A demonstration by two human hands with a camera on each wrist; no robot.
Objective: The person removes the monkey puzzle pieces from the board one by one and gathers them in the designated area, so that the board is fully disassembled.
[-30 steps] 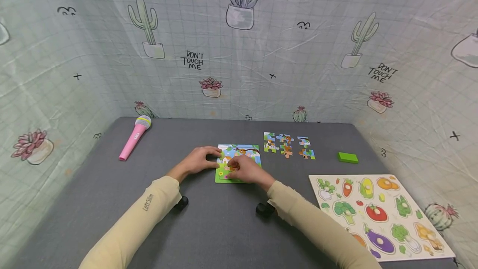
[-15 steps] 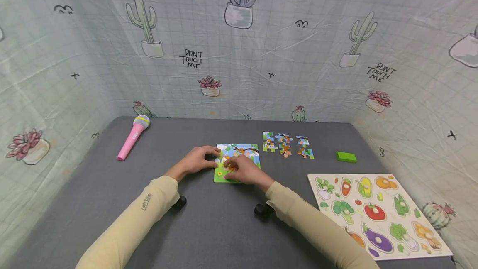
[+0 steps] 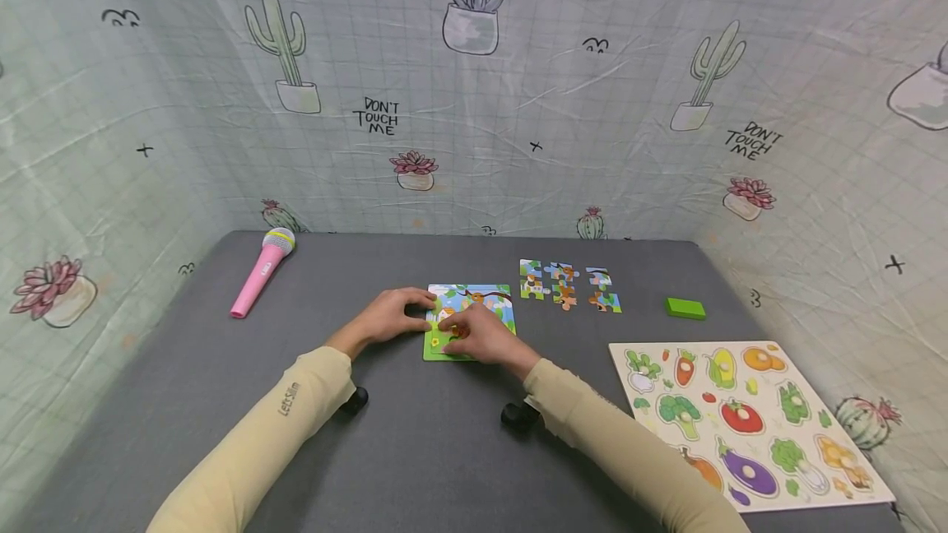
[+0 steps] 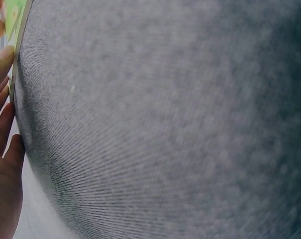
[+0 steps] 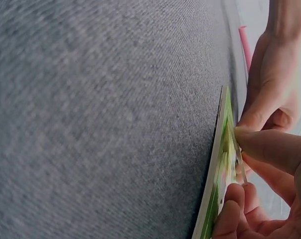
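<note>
- Jigsaw board (image 3: 437,356) is lying flat on the worktop (image 3: 415,451), directly before the person; directions below are taking it as the clock's centre, with twelve at its far edge.
- Work on it appears to be partway along: a bird on a branch is showing near twelve o'clock, but how much is fitted pieces and how much printed base, I cannot tell.
- The right hand (image 3: 481,334) is covering the board's middle, its fingers pinching a thin piece (image 5: 243,172) that seems not yet seated.
- The left hand (image 3: 388,315) is touching the nine-o'clock edge, thumb and forefinger standing wide apart and probably steadying the board.
- About six loose pieces (image 3: 532,288) are lying off the board between two and three o'clock; these are presumably remaining to be placed.
- A green block (image 3: 685,308) near three, a vegetable board (image 3: 699,352) towards four and a microphone (image 3: 262,274) between nine and ten are lying well apart, seemingly playing no part.
- The right wrist view is showing the piece edge-on, tilting above the board, which the hand is mostly hiding in the head view.
- Only the head view is showing the loose pieces; the left wrist view is mostly showing worktop, with fingers along the board's edge.
</note>
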